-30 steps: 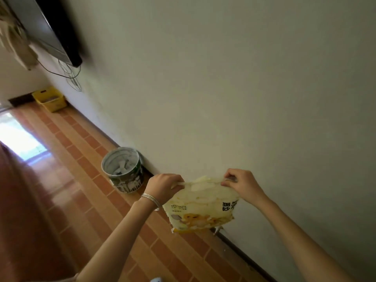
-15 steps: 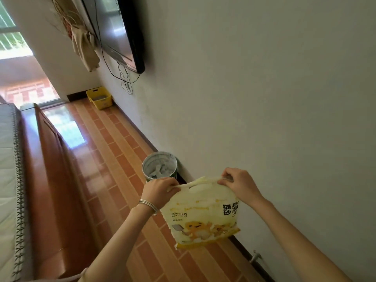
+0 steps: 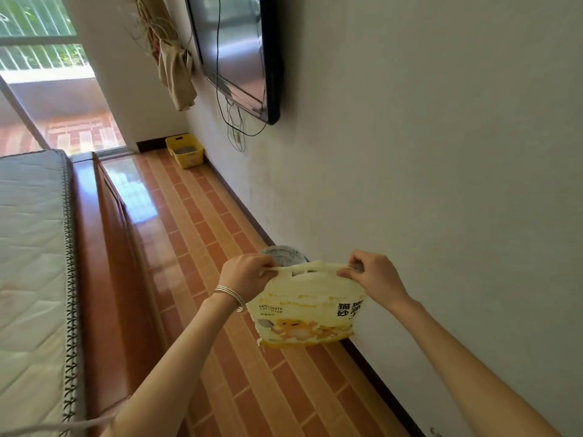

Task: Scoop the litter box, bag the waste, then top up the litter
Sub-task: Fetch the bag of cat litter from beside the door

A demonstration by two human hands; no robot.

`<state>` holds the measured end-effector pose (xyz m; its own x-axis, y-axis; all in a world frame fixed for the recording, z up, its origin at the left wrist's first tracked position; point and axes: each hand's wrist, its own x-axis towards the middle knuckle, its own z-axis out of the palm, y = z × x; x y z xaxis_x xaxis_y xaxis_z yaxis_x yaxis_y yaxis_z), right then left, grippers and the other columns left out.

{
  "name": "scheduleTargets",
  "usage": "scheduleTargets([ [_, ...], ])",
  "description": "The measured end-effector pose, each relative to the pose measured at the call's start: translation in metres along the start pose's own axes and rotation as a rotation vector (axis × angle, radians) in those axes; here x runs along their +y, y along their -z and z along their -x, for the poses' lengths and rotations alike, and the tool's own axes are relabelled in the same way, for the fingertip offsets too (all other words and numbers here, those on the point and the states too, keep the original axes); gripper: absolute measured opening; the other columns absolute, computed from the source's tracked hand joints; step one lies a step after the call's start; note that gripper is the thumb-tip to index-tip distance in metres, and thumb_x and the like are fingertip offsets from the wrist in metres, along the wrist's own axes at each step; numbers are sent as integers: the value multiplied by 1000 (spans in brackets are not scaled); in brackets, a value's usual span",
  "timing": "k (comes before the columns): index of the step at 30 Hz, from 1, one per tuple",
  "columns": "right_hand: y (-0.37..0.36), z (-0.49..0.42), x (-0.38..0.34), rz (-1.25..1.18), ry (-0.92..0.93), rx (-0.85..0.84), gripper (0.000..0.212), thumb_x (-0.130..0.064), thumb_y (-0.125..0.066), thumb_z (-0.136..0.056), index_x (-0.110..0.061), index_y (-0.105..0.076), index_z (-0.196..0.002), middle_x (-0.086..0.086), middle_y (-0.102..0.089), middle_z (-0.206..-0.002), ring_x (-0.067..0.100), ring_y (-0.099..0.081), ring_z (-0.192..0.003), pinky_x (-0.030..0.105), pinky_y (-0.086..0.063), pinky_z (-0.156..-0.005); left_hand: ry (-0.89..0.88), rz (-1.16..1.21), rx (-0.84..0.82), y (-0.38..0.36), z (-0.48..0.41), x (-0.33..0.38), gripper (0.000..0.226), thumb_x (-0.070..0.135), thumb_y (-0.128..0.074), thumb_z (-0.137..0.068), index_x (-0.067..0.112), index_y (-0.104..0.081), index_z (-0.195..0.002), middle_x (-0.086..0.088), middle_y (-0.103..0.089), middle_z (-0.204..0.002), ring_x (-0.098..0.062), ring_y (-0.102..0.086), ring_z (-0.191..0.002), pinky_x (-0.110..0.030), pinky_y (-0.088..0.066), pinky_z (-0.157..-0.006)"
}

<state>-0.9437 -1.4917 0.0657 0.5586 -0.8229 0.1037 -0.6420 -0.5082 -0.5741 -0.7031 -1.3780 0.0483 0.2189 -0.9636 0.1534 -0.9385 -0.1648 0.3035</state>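
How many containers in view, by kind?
bag: 1, held at its top by left hand and right hand
basket: 1, yellow, by the far wall
bucket: 1, partly behind the bag
Total: 3

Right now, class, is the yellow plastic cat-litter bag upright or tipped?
Upright. The yellow plastic cat-litter bag hangs handle-hole uppermost, its top corners pinched by the left hand and right hand.
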Motion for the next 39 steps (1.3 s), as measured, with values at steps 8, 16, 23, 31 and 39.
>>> scheduleTargets([
  [8, -29, -83, -31, 38, 115, -113, 24, -34, -72, -77, -17, -55, -74, -4, -59, -70, 14, -55, -69, 27, -42, -63, 108, -22, 23, 15, -37, -73, 15, 38, -52, -91, 30, -64, -95, 10, -68, -86, -17, -62, -79, -25, -35, -56],
  [16, -66, -206, -50, 100, 231, -198, 19, -31, -64, -85, -15, -57, -79, -2, -60, -72, 17, -55, -69, 28, -41, -63, 218, -65, -2, 28, -109, -150, 16, 38, -51, -91, 29, -64, -92, 8, -67, -83, -17, -62, -78, -26, -37, -55],
  [23, -86, -315, -73, 386, 452, -177, 34, -50, -44, -91, -20, -41, -75, -7, -48, -67, 16, -47, -64, 20, -25, -49, 291, -69, 38, 44, -173, -212, 14, 38, -53, -90, 31, -64, -94, 10, -68, -91, -17, -62, -86, -30, -47, -66],
  [31, -118, -397, -117, 362, 535, -162, 27, -44, -47, -92, -20, -48, -79, -7, -53, -72, 15, -49, -67, 25, -33, -56, 352, -56, 82, 62, -219, -280, 15, 38, -54, -90, 29, -65, -96, 8, -69, -92, -17, -62, -87, -28, -44, -64],
  [39, -177, -477, -184, 322, 582, -104, 23, -37, -49, -93, -16, -58, -89, -5, -57, -78, 14, -49, -73, 25, -33, -62, 374, -23, 136, 95, -258, -379, 15, 36, -57, -89, 26, -67, -94, 6, -70, -93, -19, -62, -88, -26, -36, -63],
])
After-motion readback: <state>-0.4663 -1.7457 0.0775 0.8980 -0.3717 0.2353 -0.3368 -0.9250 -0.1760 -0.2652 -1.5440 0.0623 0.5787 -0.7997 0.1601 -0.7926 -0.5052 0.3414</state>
